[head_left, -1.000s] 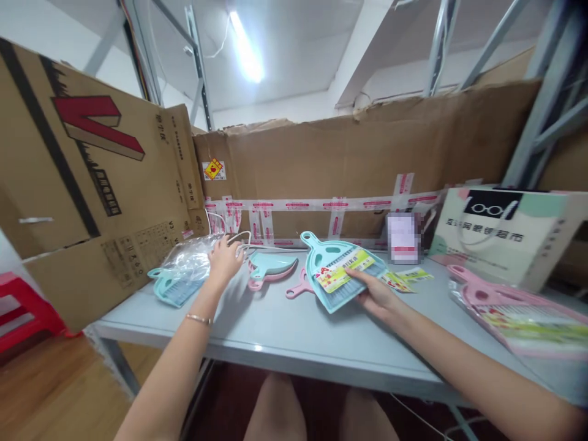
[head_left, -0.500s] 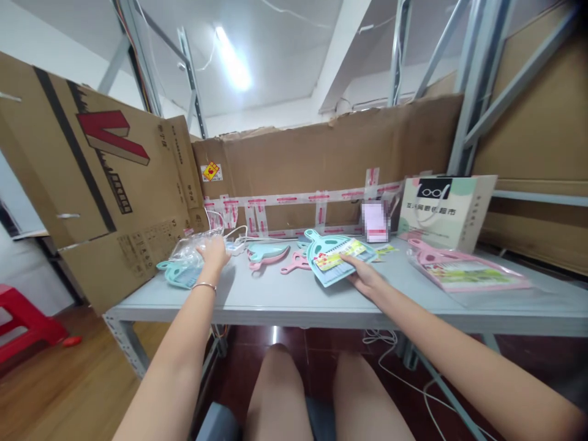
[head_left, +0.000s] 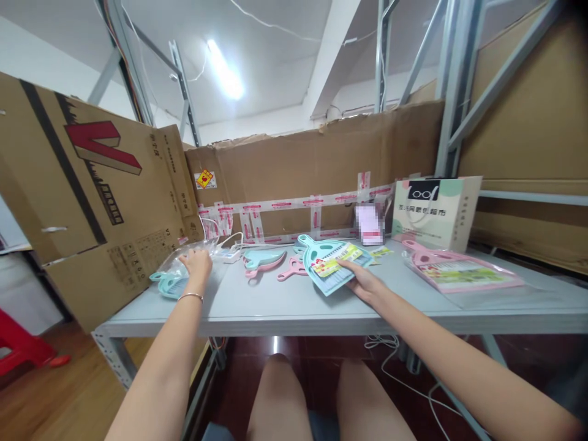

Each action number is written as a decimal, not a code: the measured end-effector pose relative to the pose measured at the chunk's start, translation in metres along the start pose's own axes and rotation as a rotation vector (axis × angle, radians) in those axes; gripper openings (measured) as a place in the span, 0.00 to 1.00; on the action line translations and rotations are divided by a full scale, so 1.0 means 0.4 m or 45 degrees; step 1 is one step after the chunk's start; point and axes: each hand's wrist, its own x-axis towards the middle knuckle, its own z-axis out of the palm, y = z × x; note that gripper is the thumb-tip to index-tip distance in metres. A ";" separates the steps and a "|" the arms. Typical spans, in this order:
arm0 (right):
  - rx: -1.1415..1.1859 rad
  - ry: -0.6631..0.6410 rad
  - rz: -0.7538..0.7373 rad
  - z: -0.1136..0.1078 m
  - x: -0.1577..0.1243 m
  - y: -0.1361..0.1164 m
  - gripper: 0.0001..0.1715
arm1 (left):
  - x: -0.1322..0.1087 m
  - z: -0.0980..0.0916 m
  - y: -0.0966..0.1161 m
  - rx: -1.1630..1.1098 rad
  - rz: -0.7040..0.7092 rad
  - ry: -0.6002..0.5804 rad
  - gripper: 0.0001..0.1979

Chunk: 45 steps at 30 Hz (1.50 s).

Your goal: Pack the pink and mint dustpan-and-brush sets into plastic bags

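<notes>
My right hand (head_left: pixel 362 278) grips a turquoise dustpan (head_left: pixel 315 251) by its lower right side, thumb on top. A yellow-green printed card (head_left: pixel 326 264) lies across that dustpan, whose handle points up and away. At the left, my left hand (head_left: pixel 197 264) has its fingers curled on a clear plastic bag (head_left: pixel 177 260); the fingertips are partly hidden. Beneath the bag lie turquoise dustpan pieces (head_left: pixel 168 286). Between my hands rest a turquoise piece (head_left: pixel 261 257) over a pink one, and a pink handle (head_left: pixel 291 269) partly covered by the held dustpan.
A pink dustpan (head_left: pixel 463 269) in clear wrapping lies on the table (head_left: pixel 257 303) at the right. Behind it stands a paper bag (head_left: pixel 432 214). A blurred pinkish card (head_left: pixel 370 225) leans at the back. Cardboard (head_left: pixel 285 165) walls the rear; a large carton (head_left: pixel 105 196) stands left.
My left hand has drawn slightly toward me and left with the plastic bag. The dustpan in my right hand has barely moved. The whole view has shifted a little.
</notes>
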 end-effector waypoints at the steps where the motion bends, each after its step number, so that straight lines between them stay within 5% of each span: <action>1: 0.004 0.003 -0.002 -0.001 0.000 0.000 0.13 | -0.001 -0.011 0.003 -0.036 -0.017 0.029 0.13; 6: 0.035 0.014 -0.016 -0.004 0.000 -0.003 0.13 | -0.032 -0.104 0.037 -0.265 0.040 0.222 0.13; 8: 0.057 0.025 -0.025 -0.007 -0.004 -0.007 0.15 | -0.051 -0.132 0.049 -0.581 0.165 0.270 0.11; 10: 0.085 0.050 -0.050 -0.014 -0.014 -0.013 0.16 | -0.066 -0.139 0.058 -1.061 0.345 0.200 0.07; 12: 0.113 0.079 -0.085 -0.024 -0.033 -0.021 0.16 | -0.074 -0.129 0.063 -1.484 0.487 -0.022 0.03; 15: 0.140 0.108 -0.125 -0.046 -0.084 -0.036 0.16 | -0.073 -0.113 0.070 -1.947 0.464 -0.291 0.07; 19: 0.114 0.121 -0.132 -0.069 -0.171 -0.056 0.19 | -0.056 -0.130 0.105 -2.388 0.449 -0.208 0.16; 23: 0.082 0.183 -0.135 -0.083 -0.240 -0.069 0.21 | -0.036 -0.128 0.183 -2.265 0.640 -0.457 0.19; 30: 0.008 0.277 -0.014 -0.120 -0.292 -0.085 0.24 | -0.036 -0.030 0.300 -1.683 0.833 -1.082 0.07; 33: -0.075 0.284 0.029 -0.137 -0.307 -0.087 0.28 | -0.046 -0.012 0.334 -1.375 0.902 -1.204 0.04; 36: -0.227 0.267 0.107 -0.150 -0.323 -0.082 0.30 | -0.048 -0.008 0.359 -1.118 0.878 -1.101 0.16; 39: -0.318 0.219 0.112 -0.154 -0.337 -0.074 0.31 | -0.046 -0.026 0.375 -0.911 0.767 -0.820 0.23; 42: -0.328 0.192 0.110 -0.151 -0.345 -0.066 0.31 | -0.072 -0.080 0.390 -0.721 0.646 -0.522 0.21; 45: -0.323 0.187 0.123 -0.147 -0.357 -0.055 0.29 | -0.164 -0.152 0.422 -0.555 0.627 -0.397 0.15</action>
